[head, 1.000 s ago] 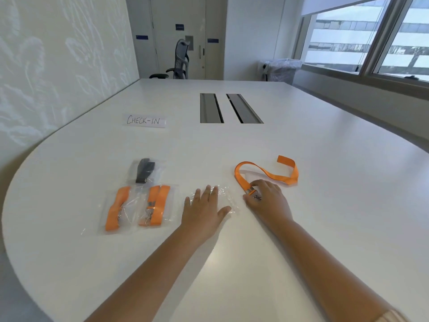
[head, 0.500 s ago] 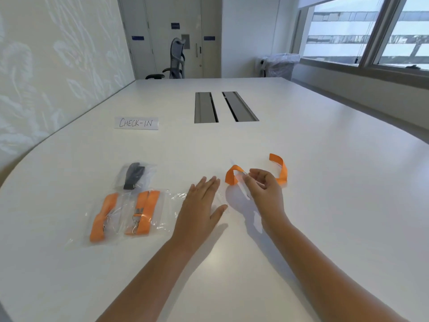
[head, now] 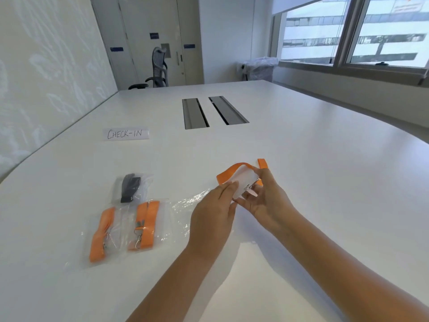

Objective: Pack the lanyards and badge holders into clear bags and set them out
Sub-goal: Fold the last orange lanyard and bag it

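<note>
Glossy white table (head: 301, 182), crinkly clear bags (head: 185, 205), orange ribbon lanyard (head: 228, 173)

Table (head: 301, 159): all items sit on its near half. Far left, two bagged lanyards side by side: one (head: 102, 233) outermost, the second (head: 145, 225) just to its right. A third bagged lanyard (head: 131, 188) lies directly behind that pair. An empty bag (head: 185, 210) lies right of the pair, partly under the left hand (head: 212, 212). Right hand (head: 267, 201) is just right of the left, touching it. Loose lanyard (head: 228, 173) between and behind both hands. Paper sign (head: 125, 134) farther back on the left; two cable slots (head: 213, 111) behind centre.
</note>
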A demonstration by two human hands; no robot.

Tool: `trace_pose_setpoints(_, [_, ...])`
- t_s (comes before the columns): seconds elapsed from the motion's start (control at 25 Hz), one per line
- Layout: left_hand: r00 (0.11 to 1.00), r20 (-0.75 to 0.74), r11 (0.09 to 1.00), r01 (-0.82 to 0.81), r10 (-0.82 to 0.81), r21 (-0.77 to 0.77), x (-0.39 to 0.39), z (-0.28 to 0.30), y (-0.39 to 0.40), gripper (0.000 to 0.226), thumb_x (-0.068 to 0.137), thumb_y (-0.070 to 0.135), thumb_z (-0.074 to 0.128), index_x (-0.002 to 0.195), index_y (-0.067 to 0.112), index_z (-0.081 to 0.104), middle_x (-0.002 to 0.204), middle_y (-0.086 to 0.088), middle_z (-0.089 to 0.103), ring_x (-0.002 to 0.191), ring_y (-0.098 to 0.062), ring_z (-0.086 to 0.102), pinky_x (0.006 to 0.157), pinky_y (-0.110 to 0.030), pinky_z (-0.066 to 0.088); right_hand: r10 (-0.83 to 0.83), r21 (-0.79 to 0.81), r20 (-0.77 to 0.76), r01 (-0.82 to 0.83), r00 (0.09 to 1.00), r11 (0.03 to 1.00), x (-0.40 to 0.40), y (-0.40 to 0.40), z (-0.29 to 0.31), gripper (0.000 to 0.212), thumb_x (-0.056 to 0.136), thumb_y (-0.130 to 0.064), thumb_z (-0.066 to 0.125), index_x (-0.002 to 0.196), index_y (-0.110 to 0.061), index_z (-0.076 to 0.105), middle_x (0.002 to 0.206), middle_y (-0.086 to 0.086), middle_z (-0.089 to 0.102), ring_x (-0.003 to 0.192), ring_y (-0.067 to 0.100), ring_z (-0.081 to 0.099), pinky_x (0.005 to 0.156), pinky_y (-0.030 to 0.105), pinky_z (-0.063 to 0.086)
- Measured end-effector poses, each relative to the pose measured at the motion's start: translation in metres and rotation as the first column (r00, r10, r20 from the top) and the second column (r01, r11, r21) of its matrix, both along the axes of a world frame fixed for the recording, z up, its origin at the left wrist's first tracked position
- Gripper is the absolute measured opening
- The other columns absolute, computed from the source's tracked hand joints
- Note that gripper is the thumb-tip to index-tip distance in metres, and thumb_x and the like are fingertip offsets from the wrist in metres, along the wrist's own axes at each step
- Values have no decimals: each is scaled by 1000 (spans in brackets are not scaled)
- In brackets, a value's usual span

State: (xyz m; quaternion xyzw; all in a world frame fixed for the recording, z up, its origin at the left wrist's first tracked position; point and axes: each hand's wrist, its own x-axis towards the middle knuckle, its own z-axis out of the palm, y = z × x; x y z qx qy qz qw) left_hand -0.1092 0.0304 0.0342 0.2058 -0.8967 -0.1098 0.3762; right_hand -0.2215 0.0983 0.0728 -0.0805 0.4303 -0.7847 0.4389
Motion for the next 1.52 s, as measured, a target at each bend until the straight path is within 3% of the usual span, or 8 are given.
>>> trace_pose_setpoints(0.28, [999,-25,1000,-23,23,19,6,17,4,39,82,13,67,121,14,58,117,-6,63,99,-23,64,77,-30,54,62,0,-335,-66,940,998,0,8,11,24,96,-34,45,118,-31,56,116,11,55,99,28,64,71,37,58])
trace_pose_setpoints(0.52, [1000,23,1000,9,-9,-8,13,19,1,37,87,17,60,123,20,55,119,-2,55,108,-22,54,76,-31,51,129,43,-119,-125,985,991,0,14,15,23,91,-19,50,107,-4,55,88,16,58,71,24,68,55,31,56])
trace_pose_setpoints(0.64, [1000,-15,999,-6,7,42,13,20,1,43,84,24,64,125,20,53,121,-1,60,108,-19,57,81,-24,47,187,24,-108,-185,976,982,1,15,14,24,87,-22,61,103,-4,60,90,15,65,85,27,70,57,31,57])
trace_pose_setpoints(0.92, [974,-136,958,-142,179,250,17,19,-7,19,89,19,57,105,14,67,82,-6,73,72,-25,65,60,-19,37,248,-31,-87,-251,965,968,7,11,5,21,69,-25,72,81,-8,73,85,8,70,82,19,71,60,30,58])
trace_pose_setpoints(1.0, [977,-129,886,-93,168,453,15,17,-8,18,90,20,55,101,11,66,82,-10,72,73,-25,65,63,-24,43,194,-49,-91,-199,977,979,5,10,4,36,68,-21,73,100,-5,69,85,7,68,73,14,69,59,25,57])
trace_pose_setpoints(1.16, [903,-353,550,170,246,817,18,22,-20,15,92,15,51,88,9,64,80,-11,69,64,-22,71,61,-32,58,25,-105,-153,-41,988,994,-4,7,0,46,79,-10,68,122,-15,55,93,10,64,78,16,67,63,24,58])
trace_pose_setpoints(1.36, [770,-537,264,469,344,843,25,28,-23,14,94,14,49,89,10,61,84,-10,70,68,-22,72,54,-23,56,-67,-130,-157,47,985,990,-7,9,-5,34,79,-8,70,110,-17,62,80,1,72,72,12,70,59,23,55])
trace_pose_setpoints(1.52, [727,-593,166,575,345,801,24,29,-23,16,95,19,47,95,10,60,80,-8,73,71,-22,72,56,-23,56,-117,-81,-185,104,976,991,-11,8,-7,28,79,-12,71,105,-16,62,74,-1,68,62,9,66,58,22,54])
